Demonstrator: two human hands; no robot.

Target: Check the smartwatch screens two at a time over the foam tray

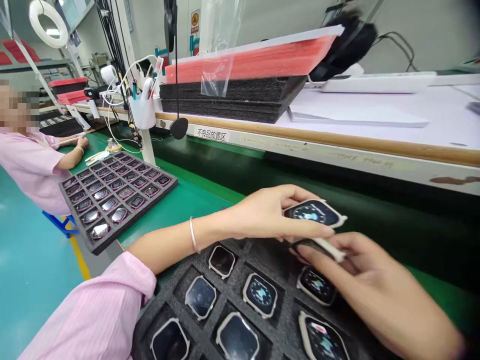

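My left hand (pixel 268 214) grips a smartwatch (pixel 314 213) while my right hand (pixel 375 286) pinches its strap (pixel 324 248). A foam tray (pixel 240 265) of watches sits just below both hands.

A white label (pixel 212 133) on the counter's front edge (pixel 337 159), centre frame, reads "不良品放置区"; the wall sign (pixel 194 22) above is too small to read.

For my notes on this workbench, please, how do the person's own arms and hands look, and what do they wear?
The left arm comes from a loose pale pink short sleeve and wears a thin silver bangle. The left hand and right hand are bare, without gloves.
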